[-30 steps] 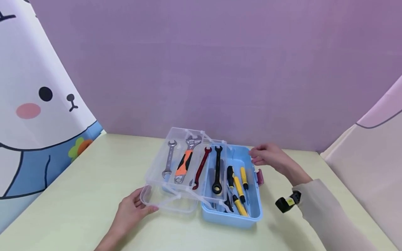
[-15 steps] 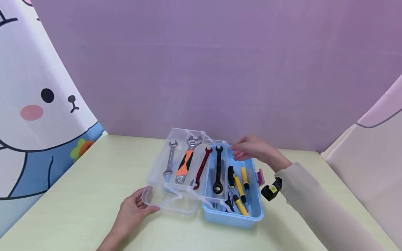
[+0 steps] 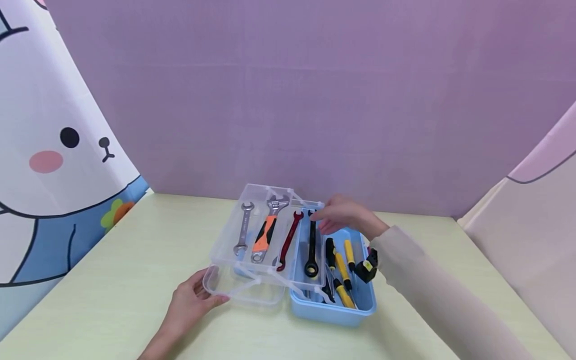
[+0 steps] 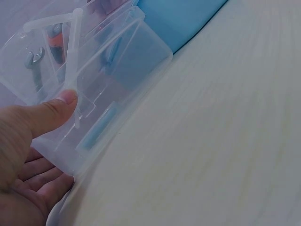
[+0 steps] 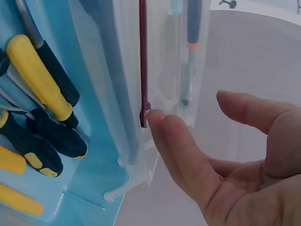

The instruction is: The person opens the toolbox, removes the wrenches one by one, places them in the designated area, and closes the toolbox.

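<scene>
A blue toolbox stands on the table with its clear lid swung to the left. Above them, a clear tray holds a silver double-ended wrench, an orange-handled adjustable wrench, a red wrench and a black ratcheting wrench. My left hand grips the lid's near left corner, thumb on top and fingers below. Over the toolbox's far end, my right hand has its fingers extended by the tray's far right corner, overlapping the black wrench's head in the head view.
Several yellow-and-black screwdrivers lie in the toolbox. A small black device is strapped at the right sleeve. A purple backdrop rises behind the pale table; a cartoon-print cloth hangs at the left.
My right hand has moved left from the toolbox's right rim to the tray's far right corner. The left hand has stayed on the lid, and the tools have not moved.
</scene>
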A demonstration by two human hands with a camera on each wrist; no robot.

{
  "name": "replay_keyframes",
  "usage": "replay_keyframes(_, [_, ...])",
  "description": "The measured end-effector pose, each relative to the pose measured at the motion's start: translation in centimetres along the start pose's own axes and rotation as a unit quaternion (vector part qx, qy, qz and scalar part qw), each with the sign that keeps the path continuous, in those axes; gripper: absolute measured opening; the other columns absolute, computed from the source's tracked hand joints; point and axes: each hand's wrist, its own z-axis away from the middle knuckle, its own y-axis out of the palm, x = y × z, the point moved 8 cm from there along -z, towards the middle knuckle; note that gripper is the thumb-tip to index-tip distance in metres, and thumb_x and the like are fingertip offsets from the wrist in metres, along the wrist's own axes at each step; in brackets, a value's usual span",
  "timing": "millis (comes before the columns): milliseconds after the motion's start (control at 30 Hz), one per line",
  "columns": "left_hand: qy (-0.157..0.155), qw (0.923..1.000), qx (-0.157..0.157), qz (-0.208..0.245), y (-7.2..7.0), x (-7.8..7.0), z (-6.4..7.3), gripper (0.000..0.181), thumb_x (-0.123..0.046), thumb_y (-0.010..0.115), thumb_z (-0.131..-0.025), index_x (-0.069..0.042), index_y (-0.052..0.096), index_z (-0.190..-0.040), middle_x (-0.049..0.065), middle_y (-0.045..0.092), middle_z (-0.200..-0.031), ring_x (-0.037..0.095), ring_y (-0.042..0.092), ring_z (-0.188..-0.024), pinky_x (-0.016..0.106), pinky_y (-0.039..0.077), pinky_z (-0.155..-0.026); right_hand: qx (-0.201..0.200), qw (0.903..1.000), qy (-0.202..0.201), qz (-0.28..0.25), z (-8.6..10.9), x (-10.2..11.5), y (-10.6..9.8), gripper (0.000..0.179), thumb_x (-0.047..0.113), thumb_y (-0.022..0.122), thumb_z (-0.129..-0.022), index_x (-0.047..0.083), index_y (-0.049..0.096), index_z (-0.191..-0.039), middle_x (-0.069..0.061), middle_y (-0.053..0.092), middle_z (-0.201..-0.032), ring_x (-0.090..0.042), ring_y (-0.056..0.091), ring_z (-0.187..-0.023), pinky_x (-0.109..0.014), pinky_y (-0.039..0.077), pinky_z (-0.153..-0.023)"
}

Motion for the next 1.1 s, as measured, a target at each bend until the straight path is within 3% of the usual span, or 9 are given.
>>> replay_keyframes(100, [0.002,0.9999,0.004,0.015,0.1,-0.1,0.0,0.076,-0.010,0.083,-0.072,0.008,0.044,-0.135,0.033,0.047,-0.135,0.040,0.051,-0.124,0.031,0.053,-0.094,0.011,0.9997,0.001,0.020,-0.5,0.2,0.7,0.035,0.026,0.066,-0.089,-0.003,0.061,-0.107,-0.016,0.070,-0.090,-0.020,0.070,-0.072,-0.035,0.061,-0.078])
replay_keyframes(300, [0.012,0.9994,0.009,0.031,0.5,-0.1,-0.2,0.075,-0.008,0.082,-0.072,0.008,0.044,-0.134,0.033,0.046,-0.136,0.041,0.050,-0.124,0.029,0.054,-0.093,0.015,0.9988,0.039,0.024,-0.9,0.5,1.2,0.044,0.025,0.063,-0.091,-0.003,0.051,-0.123,-0.022,0.061,-0.118,-0.025,0.071,-0.081,-0.034,0.061,-0.076])
replay_keyframes(633, [0.010,0.9995,0.011,0.027,0.6,-0.3,-0.1,0.074,-0.008,0.082,-0.072,0.007,0.044,-0.134,0.033,0.046,-0.136,0.042,0.049,-0.125,0.030,0.053,-0.093,0.001,0.9913,0.078,0.106,-1.6,1.2,1.9,0.053,0.029,0.064,-0.089,0.001,0.049,-0.131,-0.019,0.057,-0.129,-0.023,0.071,-0.073,-0.035,0.061,-0.074])
replay_keyframes(833, [0.011,0.9997,0.009,0.022,0.5,-0.4,0.0,0.074,-0.008,0.082,-0.072,0.008,0.044,-0.134,0.034,0.046,-0.136,0.042,0.050,-0.123,0.030,0.053,-0.093,-0.030,0.9862,0.093,0.134,-2.7,0.7,2.5,0.050,0.027,0.072,-0.084,0.002,0.055,-0.124,-0.017,0.065,-0.116,-0.025,0.071,-0.069,-0.030,0.060,-0.057])
replay_keyframes(1100, [0.013,0.9998,0.009,0.008,0.2,-0.1,0.0,0.074,-0.011,0.082,-0.073,0.007,0.044,-0.134,0.033,0.046,-0.136,0.041,0.050,-0.124,0.031,0.052,-0.094,-0.032,0.9775,0.090,0.188,-2.8,1.0,4.1,0.028,0.023,0.071,-0.082,0.005,0.062,-0.101,-0.010,0.063,-0.101,-0.024,0.068,-0.067,-0.030,0.060,-0.055])
